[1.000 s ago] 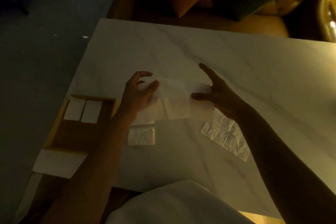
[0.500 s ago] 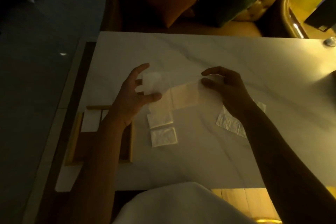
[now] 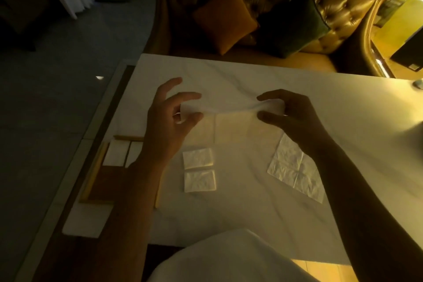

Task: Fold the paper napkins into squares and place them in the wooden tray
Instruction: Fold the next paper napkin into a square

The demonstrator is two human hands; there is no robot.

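Observation:
Both hands hold one thin white paper napkin [image 3: 231, 121] stretched above the white marble table [image 3: 251, 75]. My left hand [image 3: 170, 126] pinches its left end, and my right hand [image 3: 290, 117] pinches its right end. The napkin hangs down from the pinched edge, and its creases show. Two folded napkin squares [image 3: 198, 170] lie on the table, one behind the other, just below the held napkin. An unfolded napkin [image 3: 295, 169] lies flat under my right forearm. The wooden tray [image 3: 92, 176] sits at the table's left edge with two folded squares [image 3: 119, 152] in its far end, partly hidden by my left forearm.
A leather sofa with an orange cushion [image 3: 225, 16] and a dark green cushion [image 3: 295, 23] stands behind the table. A white cloth [image 3: 226, 258] covers my lap at the bottom. A white sheet [image 3: 85, 220] lies under the tray's near end.
The napkin has been lifted off the table and pulled taut between both hands. My right hand went from an open, flat pose to a pinch. The camera view has tilted upward.

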